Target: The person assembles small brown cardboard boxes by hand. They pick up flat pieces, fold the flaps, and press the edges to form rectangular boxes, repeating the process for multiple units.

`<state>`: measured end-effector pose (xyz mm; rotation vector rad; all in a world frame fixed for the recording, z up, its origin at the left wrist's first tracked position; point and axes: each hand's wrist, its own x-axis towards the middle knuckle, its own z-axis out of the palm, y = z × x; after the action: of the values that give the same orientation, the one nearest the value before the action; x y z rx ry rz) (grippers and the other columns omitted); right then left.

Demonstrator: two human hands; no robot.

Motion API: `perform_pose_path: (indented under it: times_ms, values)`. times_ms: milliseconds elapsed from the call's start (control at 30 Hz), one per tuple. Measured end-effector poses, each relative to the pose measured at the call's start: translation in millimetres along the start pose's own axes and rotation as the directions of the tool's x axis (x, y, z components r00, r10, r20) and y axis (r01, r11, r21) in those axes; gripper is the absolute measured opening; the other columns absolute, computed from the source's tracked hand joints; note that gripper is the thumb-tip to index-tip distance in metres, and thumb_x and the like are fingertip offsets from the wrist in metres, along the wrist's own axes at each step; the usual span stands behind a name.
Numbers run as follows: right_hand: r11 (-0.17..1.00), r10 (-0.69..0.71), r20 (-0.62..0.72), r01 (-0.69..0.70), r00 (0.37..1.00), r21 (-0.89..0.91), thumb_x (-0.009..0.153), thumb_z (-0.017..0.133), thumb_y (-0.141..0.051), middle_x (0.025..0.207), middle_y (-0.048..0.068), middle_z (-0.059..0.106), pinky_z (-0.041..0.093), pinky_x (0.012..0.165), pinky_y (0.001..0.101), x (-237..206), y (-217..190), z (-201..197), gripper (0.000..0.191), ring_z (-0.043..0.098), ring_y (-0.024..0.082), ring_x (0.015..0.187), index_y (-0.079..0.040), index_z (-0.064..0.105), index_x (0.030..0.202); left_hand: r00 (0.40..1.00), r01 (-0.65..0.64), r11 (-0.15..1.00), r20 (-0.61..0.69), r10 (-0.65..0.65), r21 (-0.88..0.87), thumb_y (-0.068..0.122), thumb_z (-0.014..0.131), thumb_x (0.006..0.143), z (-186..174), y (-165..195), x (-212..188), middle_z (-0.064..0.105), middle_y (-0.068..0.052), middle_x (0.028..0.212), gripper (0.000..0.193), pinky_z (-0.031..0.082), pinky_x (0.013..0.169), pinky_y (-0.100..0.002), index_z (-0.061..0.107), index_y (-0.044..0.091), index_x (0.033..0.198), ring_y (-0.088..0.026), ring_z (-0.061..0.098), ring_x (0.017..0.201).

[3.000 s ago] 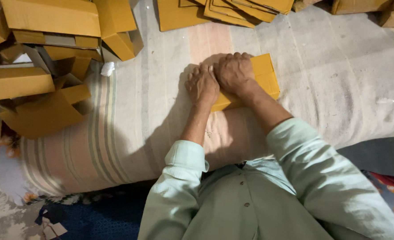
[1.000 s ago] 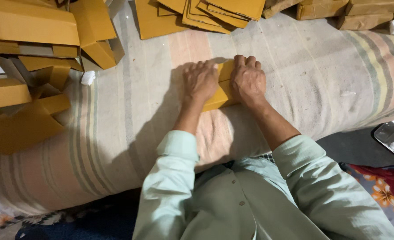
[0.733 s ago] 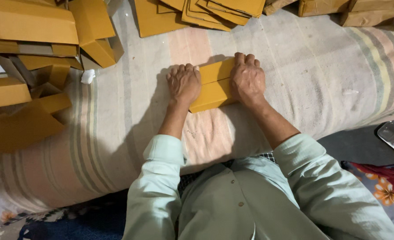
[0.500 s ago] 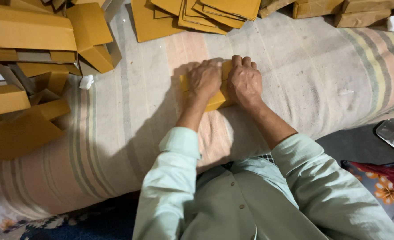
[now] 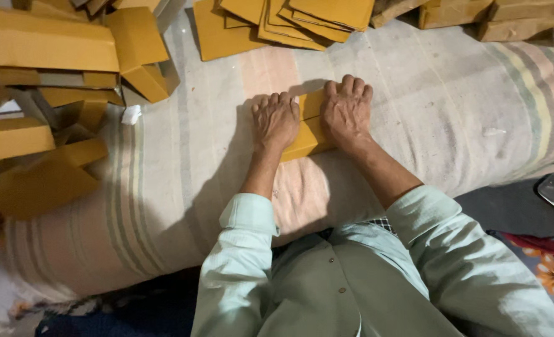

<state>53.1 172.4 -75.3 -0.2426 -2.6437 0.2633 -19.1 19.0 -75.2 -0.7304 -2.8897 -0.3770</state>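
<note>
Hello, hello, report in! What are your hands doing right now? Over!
Left hand and right hand flat, palms down, side by side on yellow cardboard piece. Piece lies on striped blanket. Nothing between hands and piece; cardboard stack sits apart, beyond them.

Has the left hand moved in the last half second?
Yes. The left hand has slid left along the yellow cardboard piece, away from the right hand, leaving a gap where they touched before.
</note>
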Motion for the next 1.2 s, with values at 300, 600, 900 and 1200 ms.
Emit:
perform_pose_path:
  times_ms: [300,600,900,1200]
  values:
    - [0.923,-0.376,0.2,0.347,0.905,0.164,0.099,0.052,-0.026,0.11,0.018,0.072,0.049,0.099,0.0489,39,-22,28,0.029,0.068,0.036,0.104,-0.004,0.066,0.112,0.998,0.068,0.99,0.015,-0.066,-0.124,0.034,0.036,0.106,22,-23,11,0.061,-0.013,0.141,0.044,0.038,0.111,-0.054,0.062,0.009,0.13,-0.038,0.049,0.135]
    - [0.985,-0.151,0.416,0.172,0.897,-0.012,0.109,0.037,-0.048,0.115,0.017,0.073,0.049,0.099,0.0511,48,-10,12,0.053,0.068,0.033,0.109,-0.007,0.071,0.116,0.979,0.15,0.984,0.152,-0.134,-0.099,0.041,0.036,0.107,3,-19,5,0.058,-0.011,0.144,0.047,0.037,0.114,-0.056,0.058,0.015,0.139,-0.036,0.047,0.137]
    - [0.965,-0.249,0.425,0.258,0.87,0.038,0.085,0.05,-0.078,0.161,0.023,0.028,0.036,0.109,0.0621,9,19,-25,0.099,0.021,0.046,0.149,-0.015,0.03,0.159,0.974,-0.227,0.96,-0.019,0.227,-0.165,0.055,0.062,0.097,-21,-20,-56,0.025,-0.017,0.167,0.072,0.026,0.119,-0.058,0.039,0.024,0.158,-0.043,0.018,0.153]
    - [0.939,-0.247,0.521,0.335,0.817,-0.08,0.06,0.079,-0.072,0.167,0.022,0.019,0.037,0.116,0.0548,-10,5,-42,0.127,0.017,0.041,0.154,-0.022,0.022,0.163,0.953,-0.3,0.945,-0.077,0.292,-0.127,0.047,0.095,0.064,-24,-15,-74,0.028,-0.015,0.163,0.112,0.028,0.122,-0.055,0.037,0.017,0.155,-0.041,0.018,0.154]
